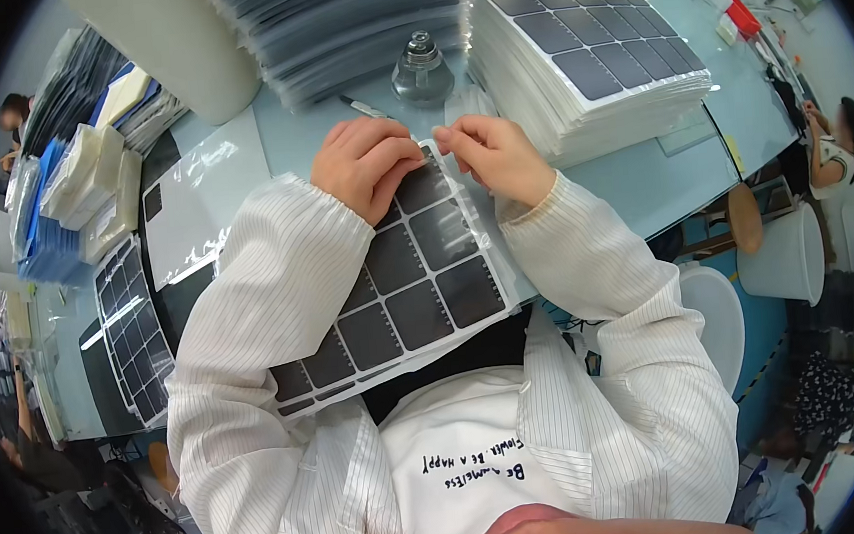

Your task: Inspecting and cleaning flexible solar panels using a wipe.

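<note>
In front of me lies a sheet of black rounded squares with white borders (pixel 406 259), on top of other layers, its near edge close to my body. My left hand (pixel 364 167) is closed at the sheet's far corner, fingertips bent down onto it. Just right of that corner, my right hand (pixel 499 156) pinches with thumb and forefinger; what lies between them is too small to make out. A clear film edge (pixel 479 223) runs along the sheet's right side. Beyond my left hand, a slim dark-tipped tool (pixel 362 106) rests on the table.
A glass bottle with a metal top (pixel 422 72) stands beyond my hands. Tall stacks of clear-edged sheets (pixel 348 32) and black-square sheets (pixel 592 63) rise behind it. Left are a white cylinder (pixel 169 46), packets (pixel 89 183) and another black-square sheet (pixel 133 330). A white bin (pixel 782 254) stands right.
</note>
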{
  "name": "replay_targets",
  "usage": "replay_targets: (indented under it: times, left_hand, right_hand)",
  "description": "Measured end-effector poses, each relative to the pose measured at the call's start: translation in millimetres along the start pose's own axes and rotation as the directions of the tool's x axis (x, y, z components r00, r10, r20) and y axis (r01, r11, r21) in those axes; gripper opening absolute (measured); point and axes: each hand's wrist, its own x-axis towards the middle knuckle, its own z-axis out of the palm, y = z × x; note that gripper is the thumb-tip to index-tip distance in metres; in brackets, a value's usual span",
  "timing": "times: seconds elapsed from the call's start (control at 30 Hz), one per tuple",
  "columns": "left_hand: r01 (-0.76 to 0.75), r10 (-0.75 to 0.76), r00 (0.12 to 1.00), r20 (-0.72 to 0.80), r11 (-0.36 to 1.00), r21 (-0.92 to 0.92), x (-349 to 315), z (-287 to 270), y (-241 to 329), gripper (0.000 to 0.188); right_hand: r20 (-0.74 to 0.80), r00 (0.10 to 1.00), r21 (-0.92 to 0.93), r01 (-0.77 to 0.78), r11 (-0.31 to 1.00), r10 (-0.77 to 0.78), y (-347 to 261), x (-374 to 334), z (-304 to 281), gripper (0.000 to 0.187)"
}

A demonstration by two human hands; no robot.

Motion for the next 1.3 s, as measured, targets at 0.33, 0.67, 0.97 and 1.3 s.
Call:
replay_targets:
  times: [0.33, 0.67, 0.97, 1.3]
  left_hand:
    - [0.087, -0.078, 0.987, 0.144, 0.995, -0.056, -30.6, -50.8, 42.7, 0.014]
    - [0.739, -0.744, 0.667, -0.045, 0.652, 0.170, -270.4, -178.8, 106.7, 0.016]
    - [0.894, -0.578, -0.226, -0.784, 0.197, -0.403, -591.7, -325.6, 286.6, 0.010]
    - [0.760, -0.504, -0.641, -0.579, -0.316, -0.568, -749.9, -166.2, 353.4, 0.024]
  right_hand:
    - [0.128, 0.991, 0.322, -0.074, 0.944, 0.034, 35.3, 22.2, 8.7, 0.018]
    - [0.135, 0.990, 0.202, -0.078, 0.976, 0.052, 30.3, 20.2, 9.2, 0.019]
    - [0.161, 0.987, 0.171, -0.041, 0.984, 0.013, 38.9, 20.8, 2.5, 0.016]
    - [0.117, 0.993, 0.230, -0.055, 0.972, 0.029, 51.1, 27.3, 0.2, 0.014]
